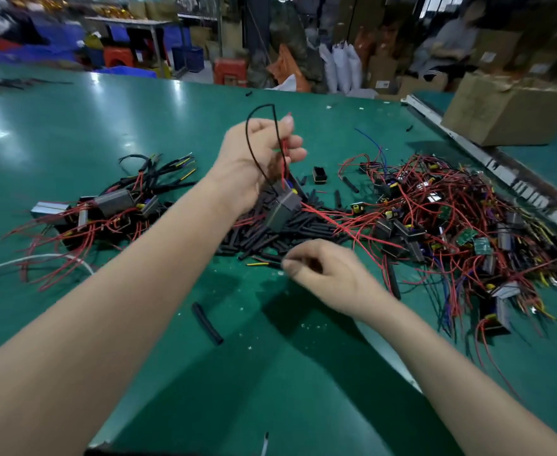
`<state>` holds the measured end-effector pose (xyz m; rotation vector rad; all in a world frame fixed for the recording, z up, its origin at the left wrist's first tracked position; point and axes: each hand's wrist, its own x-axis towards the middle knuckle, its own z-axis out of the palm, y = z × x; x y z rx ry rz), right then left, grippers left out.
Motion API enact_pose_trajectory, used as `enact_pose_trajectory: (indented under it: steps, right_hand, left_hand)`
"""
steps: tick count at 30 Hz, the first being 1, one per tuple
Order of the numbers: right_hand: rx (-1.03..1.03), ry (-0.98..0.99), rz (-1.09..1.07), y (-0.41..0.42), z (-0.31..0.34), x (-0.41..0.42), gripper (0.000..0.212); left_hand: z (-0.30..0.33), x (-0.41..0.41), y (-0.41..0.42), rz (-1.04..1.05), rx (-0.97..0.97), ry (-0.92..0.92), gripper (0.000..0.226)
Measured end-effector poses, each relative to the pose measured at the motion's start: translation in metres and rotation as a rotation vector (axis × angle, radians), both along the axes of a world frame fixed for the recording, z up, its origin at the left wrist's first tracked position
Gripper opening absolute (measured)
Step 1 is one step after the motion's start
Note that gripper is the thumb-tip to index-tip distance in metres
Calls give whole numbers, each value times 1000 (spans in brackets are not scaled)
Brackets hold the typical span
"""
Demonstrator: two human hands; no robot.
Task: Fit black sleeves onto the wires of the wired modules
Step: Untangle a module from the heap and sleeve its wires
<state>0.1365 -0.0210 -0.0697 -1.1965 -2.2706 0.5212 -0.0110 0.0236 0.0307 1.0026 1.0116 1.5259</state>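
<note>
Left hand (257, 153) is gripping the red wire (283, 159) and the thin black wire (254, 143) of one grey wired module (282, 210), fingers curled round them; the module is hanging below the fist, above the worktop (73, 126) near its middle. The black wire is looping up and over the back of the hand. Wire ends are pointing upward, away from the person, so the long axis of the held wires is running roughly near-to-far, tilted up.

Right hand (319, 268) is lying nearer the near edge, fingers curled at the edge of the pile of black sleeves (270, 232). It is likely pinching a sleeve, but blur is hiding the fingertips; cannot tell what it is holding.

Judgement: the sleeve pile is sitting between the two hands, directly under the module, and the right hand is the nearer one to it. Next move is probably calling for the right hand to rise toward the far side and bring a sleeve's bore in line with the red wire tip above the left fist.

Room: bare worktop is lying toward the near edge, with one loose sleeve (206, 322) there. Finished modules (112, 202) are crowding the left side, the tangle of unsleeved modules (451, 218) the right side, where red wires could be snagging a rising hand.
</note>
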Motion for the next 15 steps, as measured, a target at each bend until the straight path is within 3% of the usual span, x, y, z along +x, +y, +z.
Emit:
enact_pose_trajectory:
  steps: [3,7,15]
  right_hand:
    - [-37,-197,111,-5,3,-39,28]
    - [-134,-244,190,-18,3,-80,33]
    - [-74,-400,107,-14,-2,-87,28]
  left_hand:
    - [-2,-14,4,62,-28,-46,12]
    - [-10,-23,1,82,-74,-64,11]
    - [-17,-29,-5,52,-113,-72,12]
